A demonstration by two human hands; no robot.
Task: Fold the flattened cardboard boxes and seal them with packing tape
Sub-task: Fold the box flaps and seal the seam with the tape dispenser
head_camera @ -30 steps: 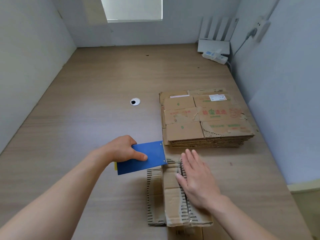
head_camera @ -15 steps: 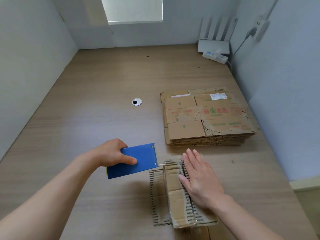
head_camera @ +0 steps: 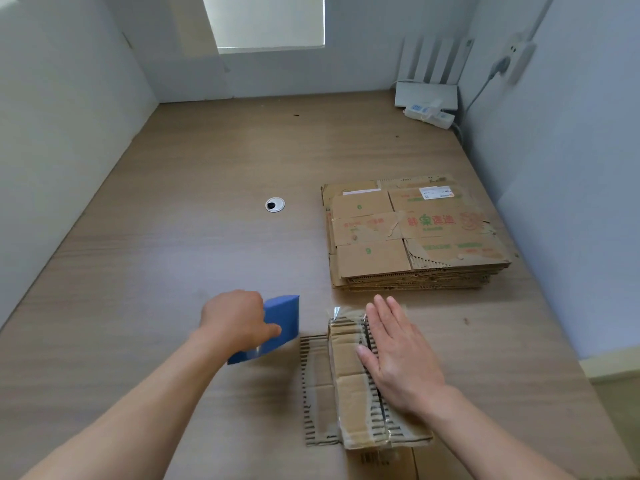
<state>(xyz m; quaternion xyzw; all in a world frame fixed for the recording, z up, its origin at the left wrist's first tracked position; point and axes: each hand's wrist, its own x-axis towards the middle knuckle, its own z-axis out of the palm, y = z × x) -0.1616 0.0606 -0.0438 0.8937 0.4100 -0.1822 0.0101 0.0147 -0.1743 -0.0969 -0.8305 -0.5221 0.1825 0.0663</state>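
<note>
The near cardboard box (head_camera: 349, 375) is being pressed by the flat right hand (head_camera: 398, 355); a blue tape dispenser (head_camera: 284, 317) is being gripped by the left hand (head_camera: 235, 320). Green "6" and "9" are being displayed on the stack (head_camera: 412, 237) behind.

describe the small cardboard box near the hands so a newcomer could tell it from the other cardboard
On the long wooden tabletop, find the stack of flattened brown cardboard boxes by the right wall. Just nearer the camera, a small brown cardboard box lies under the flat right hand. Unlike the stack, it is a single box with dark-striped edges and glossy clear tape.
</note>
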